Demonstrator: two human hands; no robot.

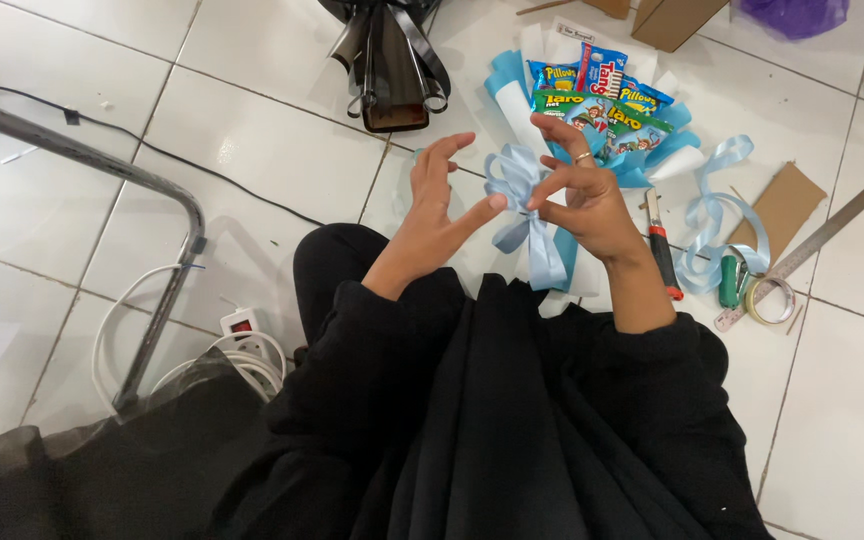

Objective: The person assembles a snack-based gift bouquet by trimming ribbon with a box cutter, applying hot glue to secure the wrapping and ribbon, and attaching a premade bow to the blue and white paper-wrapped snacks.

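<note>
Pale blue satin makes up the bow (517,190) you have between your hands, tied onto the lower part of a snack bouquet (592,110) that lies on the white tiled floor (252,130) just in front of your knees. Your left hand (432,215) is spread, fingers fanned upward, with its thumb tip pressed against the bow's left loop. Your right hand (582,195) pinches the bow's right side between thumb and forefinger, the other fingers lifted loosely above it.

The bouquet's wrapping is a cone of blue and white paper, and in its wide mouth sit several small snack packets (602,95) in blue, green and red, standing side by side. Its long axis runs from the narrow handle end near your lap up and slightly right to the open end, which points away from you. The bow's tails hang down along the handle toward you.

To your right on the floor lie a utility knife (662,245) with a red and black handle, a loose length of blue ribbon (712,215), a green-handled tool (729,280), a roll of tape (770,300), a metal ruler (812,250) and a piece of brown cardboard (782,205). Above your hands rests a second bouquet wrapped in black (392,60). On your left stand a metal frame leg (167,280), a white power strip (240,322) and coiled white cable (252,365).
</note>
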